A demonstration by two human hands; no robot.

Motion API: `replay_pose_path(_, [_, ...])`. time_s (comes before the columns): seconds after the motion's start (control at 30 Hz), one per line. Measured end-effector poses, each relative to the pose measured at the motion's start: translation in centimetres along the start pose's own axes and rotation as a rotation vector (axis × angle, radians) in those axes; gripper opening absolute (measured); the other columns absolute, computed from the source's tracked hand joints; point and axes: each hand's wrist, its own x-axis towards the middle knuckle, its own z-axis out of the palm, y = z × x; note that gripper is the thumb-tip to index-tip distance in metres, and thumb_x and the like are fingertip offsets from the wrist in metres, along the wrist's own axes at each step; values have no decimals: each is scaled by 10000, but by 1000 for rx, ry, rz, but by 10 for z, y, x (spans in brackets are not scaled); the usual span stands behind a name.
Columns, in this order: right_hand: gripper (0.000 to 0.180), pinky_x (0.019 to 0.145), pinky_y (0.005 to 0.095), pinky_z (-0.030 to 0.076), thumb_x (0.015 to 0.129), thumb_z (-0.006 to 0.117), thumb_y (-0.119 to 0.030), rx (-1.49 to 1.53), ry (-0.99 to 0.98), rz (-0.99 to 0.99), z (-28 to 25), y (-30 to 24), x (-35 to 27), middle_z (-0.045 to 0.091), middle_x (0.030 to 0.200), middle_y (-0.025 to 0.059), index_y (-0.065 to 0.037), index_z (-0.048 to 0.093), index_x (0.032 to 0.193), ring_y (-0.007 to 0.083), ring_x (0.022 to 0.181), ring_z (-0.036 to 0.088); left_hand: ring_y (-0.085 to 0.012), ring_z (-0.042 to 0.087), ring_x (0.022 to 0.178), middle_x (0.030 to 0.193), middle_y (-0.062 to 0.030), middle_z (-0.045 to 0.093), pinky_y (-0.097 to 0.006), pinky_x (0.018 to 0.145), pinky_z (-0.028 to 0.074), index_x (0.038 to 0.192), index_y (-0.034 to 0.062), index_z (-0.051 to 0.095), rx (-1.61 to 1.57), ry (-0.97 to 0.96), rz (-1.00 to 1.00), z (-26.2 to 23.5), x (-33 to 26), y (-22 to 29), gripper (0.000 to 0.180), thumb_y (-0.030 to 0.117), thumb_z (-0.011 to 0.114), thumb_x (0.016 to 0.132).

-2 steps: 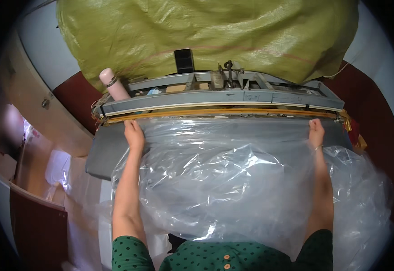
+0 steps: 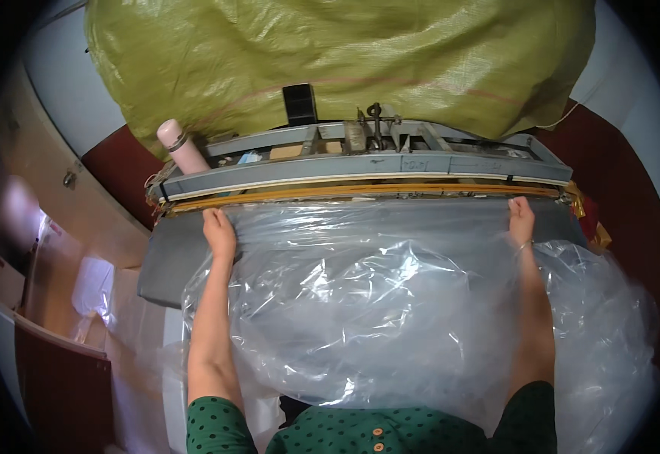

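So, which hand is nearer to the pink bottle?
Left. The left hand lies on the clear plastic bag just below the pink bottle; the right hand is far across.

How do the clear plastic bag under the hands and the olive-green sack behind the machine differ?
The clear plastic bag is see-through and glossy; the olive-green sack is opaque, dull and woven-looking. The bag lies spread over the grey table in front of the sealing machine, with the left hand and right hand on its far edge; the sack sits behind the machine, untouched. Both are large and wrinkled.
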Motion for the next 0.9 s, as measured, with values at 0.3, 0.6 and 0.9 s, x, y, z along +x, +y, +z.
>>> replay_pose_path(0.3, [213, 510, 232, 381, 841, 616, -218, 169, 95, 189, 46, -3, 23, 495, 599, 3, -26, 531, 804, 63, 545, 434, -75, 395, 539, 592, 0, 457, -237, 507, 359, 716, 22, 470, -252, -33, -218, 33, 26, -29, 197, 135, 526, 867])
replay_pose_path(0.6, [147, 475, 240, 411, 812, 582, -107, 318, 156, 269, 38, -16, 24, 524, 597, 23, -38, 468, 749, 90, 493, 487, -81, 391, 564, 693, -14, 443, -225, 517, 356, 801, 46, 400, -248, 111, -284, 28, 24, -3, 142, 88, 526, 851])
replay_pose_path(0.9, [71, 498, 238, 424, 832, 529, -86, 520, 114, 325, 34, -11, 24, 556, 647, 34, -27, 493, 818, 89, 535, 508, -213, 506, 737, 842, -116, 526, -302, 700, 419, 900, -7, 457, -253, 104, -122, 6, 24, -18, 67, 15, 450, 838])
